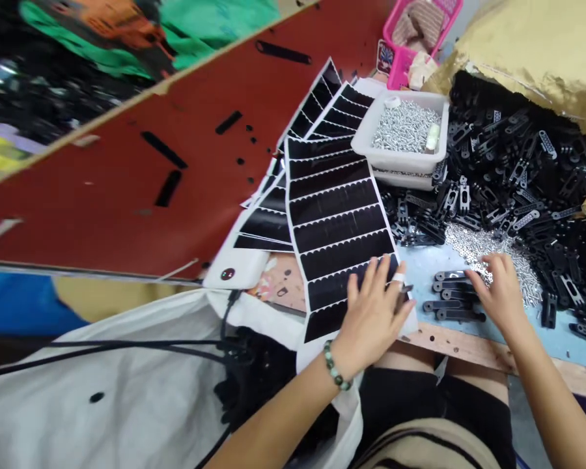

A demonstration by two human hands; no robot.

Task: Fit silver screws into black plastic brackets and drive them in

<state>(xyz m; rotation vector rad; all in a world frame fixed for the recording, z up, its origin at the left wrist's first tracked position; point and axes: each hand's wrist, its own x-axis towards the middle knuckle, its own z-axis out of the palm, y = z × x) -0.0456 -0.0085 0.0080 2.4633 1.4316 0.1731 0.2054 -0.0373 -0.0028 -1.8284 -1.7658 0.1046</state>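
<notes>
My left hand (374, 311) lies spread on a white backing sheet of black scalloped-edge stickers (339, 225). A white band is round one finger, and a small dark pointed piece (406, 288) sticks out beside it; what it is I cannot tell. My right hand (502, 293) hovers over the light blue work surface (420, 260), thumb and forefinger apart with nothing visible between them. Just left of its thumb, several black slotted plastic parts (456, 304) lie side by side in a stack or row. Small silver metal pieces (469, 244) are scattered beyond that hand.
A white tub (400, 159) of silver screws stands behind the stickers. A large heap of black plastic parts (517, 163) fills the right, near gold sheeting (537, 52). A red board (200, 150) slants along the left. Below it hang a white sack (127, 391) and black cables (127, 344).
</notes>
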